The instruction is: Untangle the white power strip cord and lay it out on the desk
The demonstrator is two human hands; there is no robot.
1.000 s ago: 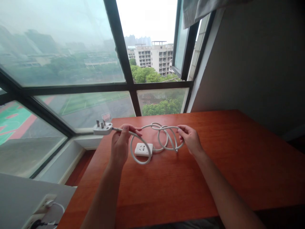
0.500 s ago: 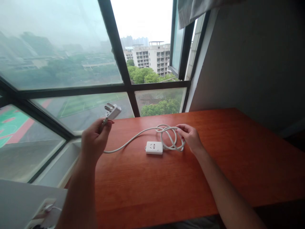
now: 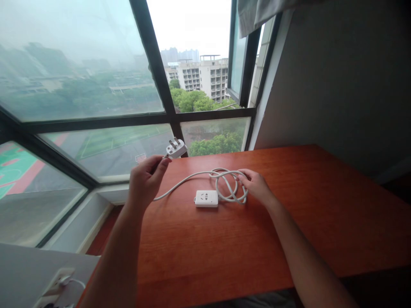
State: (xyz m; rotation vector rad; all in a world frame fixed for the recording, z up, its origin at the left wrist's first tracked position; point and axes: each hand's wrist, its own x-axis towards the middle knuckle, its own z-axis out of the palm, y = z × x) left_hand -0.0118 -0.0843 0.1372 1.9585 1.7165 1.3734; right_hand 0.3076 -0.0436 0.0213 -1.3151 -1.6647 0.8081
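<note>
White rectangular plastic extension socket [image 3: 206, 199] lies on the reddish-brown wooden table [image 3: 218, 248], between your hands. Your left hand [image 3: 146, 177] is closed around the pale flexible cord [image 3: 192, 174] beside its white three-pin plug [image 3: 177, 148]; your right hand [image 3: 254, 183] pinches the cord's loops.

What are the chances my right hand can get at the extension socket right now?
Probably yes: the extension socket sits uncovered on the table near your right hand. But that hand pinches the cord, whose loops lie between them, so it may need to let go first.
</note>
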